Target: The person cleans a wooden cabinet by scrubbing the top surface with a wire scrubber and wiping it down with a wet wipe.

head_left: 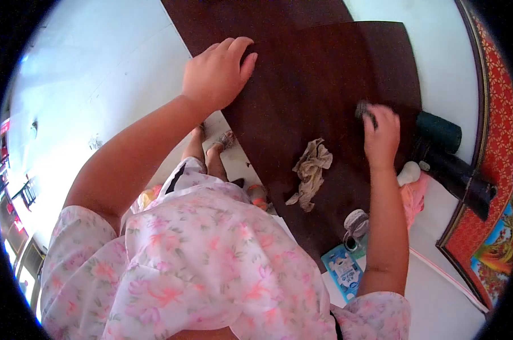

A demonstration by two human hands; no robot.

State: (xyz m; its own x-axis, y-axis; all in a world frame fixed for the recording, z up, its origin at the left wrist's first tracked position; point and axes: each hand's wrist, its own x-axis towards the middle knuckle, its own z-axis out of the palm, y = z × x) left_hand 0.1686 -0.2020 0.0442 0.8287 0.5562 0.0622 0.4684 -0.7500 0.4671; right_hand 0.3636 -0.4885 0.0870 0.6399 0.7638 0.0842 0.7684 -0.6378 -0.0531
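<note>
My left hand [219, 68] rests on the left edge of a dark brown table [290, 90], its fingers bent over the wood and its thumb apart. Over the right part of the table, my right hand [381, 130] has its fingers closed round a small dark object [363, 109], too blurred to name. A crumpled beige cloth [311, 173] lies on the table between my hands, nearer to the right one.
A dark green cylinder [439, 131] and a long black object [460, 178] lie at the right. Nearer me are a clear jar [356, 222], a blue packet [344, 272] and a pink cloth [415, 198]. A red patterned panel [503, 102] stands beyond.
</note>
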